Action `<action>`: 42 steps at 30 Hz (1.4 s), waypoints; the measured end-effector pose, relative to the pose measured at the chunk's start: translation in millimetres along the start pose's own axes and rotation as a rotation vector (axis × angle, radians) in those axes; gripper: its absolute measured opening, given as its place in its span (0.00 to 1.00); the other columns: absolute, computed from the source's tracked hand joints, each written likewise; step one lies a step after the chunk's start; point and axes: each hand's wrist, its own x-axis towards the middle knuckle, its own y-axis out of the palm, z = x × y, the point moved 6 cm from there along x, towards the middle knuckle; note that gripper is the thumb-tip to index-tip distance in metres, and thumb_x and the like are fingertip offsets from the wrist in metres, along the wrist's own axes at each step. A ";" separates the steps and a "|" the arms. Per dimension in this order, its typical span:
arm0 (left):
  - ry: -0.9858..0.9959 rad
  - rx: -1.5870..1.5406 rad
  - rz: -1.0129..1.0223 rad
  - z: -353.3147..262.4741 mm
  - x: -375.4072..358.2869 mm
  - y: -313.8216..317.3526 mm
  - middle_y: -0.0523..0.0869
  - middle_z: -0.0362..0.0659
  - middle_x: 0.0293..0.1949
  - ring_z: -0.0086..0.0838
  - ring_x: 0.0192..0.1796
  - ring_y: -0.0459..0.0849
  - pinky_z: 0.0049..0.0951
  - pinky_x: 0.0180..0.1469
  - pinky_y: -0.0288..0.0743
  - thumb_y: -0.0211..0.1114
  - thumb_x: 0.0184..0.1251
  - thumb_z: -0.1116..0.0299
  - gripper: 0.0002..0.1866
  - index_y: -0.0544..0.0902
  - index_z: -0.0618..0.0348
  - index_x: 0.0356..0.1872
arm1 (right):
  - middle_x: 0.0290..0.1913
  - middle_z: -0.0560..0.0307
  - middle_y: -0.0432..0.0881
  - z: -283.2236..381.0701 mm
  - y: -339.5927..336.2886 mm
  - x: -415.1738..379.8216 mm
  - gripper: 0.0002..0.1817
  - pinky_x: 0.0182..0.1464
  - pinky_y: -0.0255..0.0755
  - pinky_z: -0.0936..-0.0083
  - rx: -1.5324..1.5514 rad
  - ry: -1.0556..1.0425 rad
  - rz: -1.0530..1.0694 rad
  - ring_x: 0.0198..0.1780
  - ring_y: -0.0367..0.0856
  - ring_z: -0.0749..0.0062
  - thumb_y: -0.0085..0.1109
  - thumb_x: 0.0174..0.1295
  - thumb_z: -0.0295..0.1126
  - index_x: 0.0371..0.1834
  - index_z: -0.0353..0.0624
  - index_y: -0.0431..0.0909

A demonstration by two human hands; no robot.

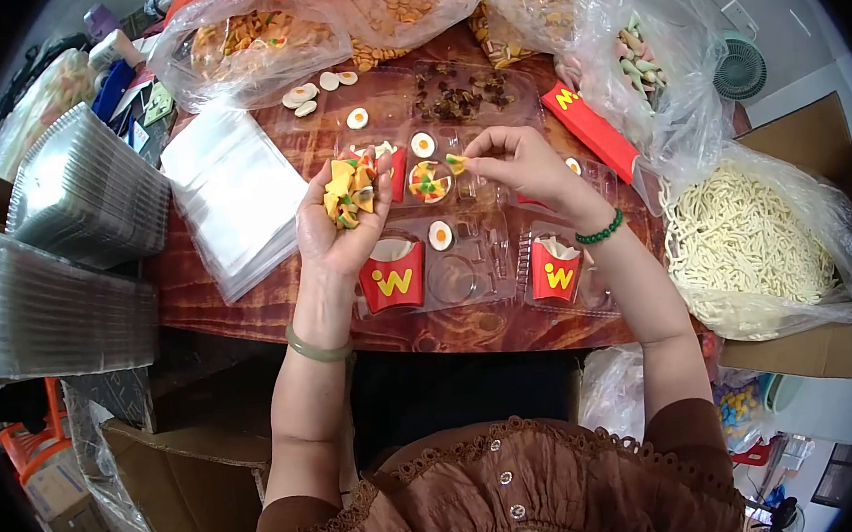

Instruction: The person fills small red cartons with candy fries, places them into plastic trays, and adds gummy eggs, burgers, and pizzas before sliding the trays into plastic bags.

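Left hand [332, 248] curls around loose yellow-orange-green chunks [345, 187], apparently against spilling. Right hand [521, 163], apart at three o'clock, fingertip-pinches one yellow-green piece [456, 164], likely for precision; round clear-plastic compartment [431, 202] at its eight o'clock.

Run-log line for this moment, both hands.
left hand: cupping yellow-orange pieces | right hand: pinching one yellow-green piece | nearby: similar loose pieces, egg-shaped piece

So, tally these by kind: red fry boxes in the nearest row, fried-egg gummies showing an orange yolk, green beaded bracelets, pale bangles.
Red fry boxes: 2
Fried-egg gummies: 4, one partly hidden
Green beaded bracelets: 1
Pale bangles: 1
Total: 8
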 end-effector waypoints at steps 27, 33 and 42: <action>0.014 0.031 -0.015 -5.7 -0.7 -7.1 0.69 0.59 0.62 0.46 0.65 0.70 0.42 0.62 0.71 0.51 0.73 0.63 0.23 0.65 0.69 0.62 | 0.32 0.56 0.80 -16.3 28.2 26.1 0.07 0.39 0.72 0.71 -0.564 -0.402 -0.115 0.36 0.80 0.65 0.64 0.57 0.33 0.36 0.44 0.83; -0.077 0.042 0.095 8.8 -28.4 13.0 0.68 0.60 0.63 0.48 0.66 0.69 0.42 0.63 0.70 0.49 0.74 0.60 0.24 0.64 0.70 0.62 | 0.36 0.54 0.80 -19.5 19.2 29.2 0.07 0.42 0.73 0.71 -0.603 -0.412 -0.096 0.39 0.80 0.63 0.62 0.58 0.31 0.38 0.44 0.82; -0.046 0.195 0.058 48.1 -79.3 -2.2 0.78 0.50 0.54 0.39 0.56 0.79 0.43 0.61 0.74 0.48 0.75 0.60 0.20 0.70 0.64 0.59 | 0.38 0.59 0.81 57.9 54.2 -47.9 0.11 0.40 0.71 0.78 -0.220 -0.577 0.022 0.39 0.77 0.74 0.66 0.57 0.29 0.42 0.41 0.83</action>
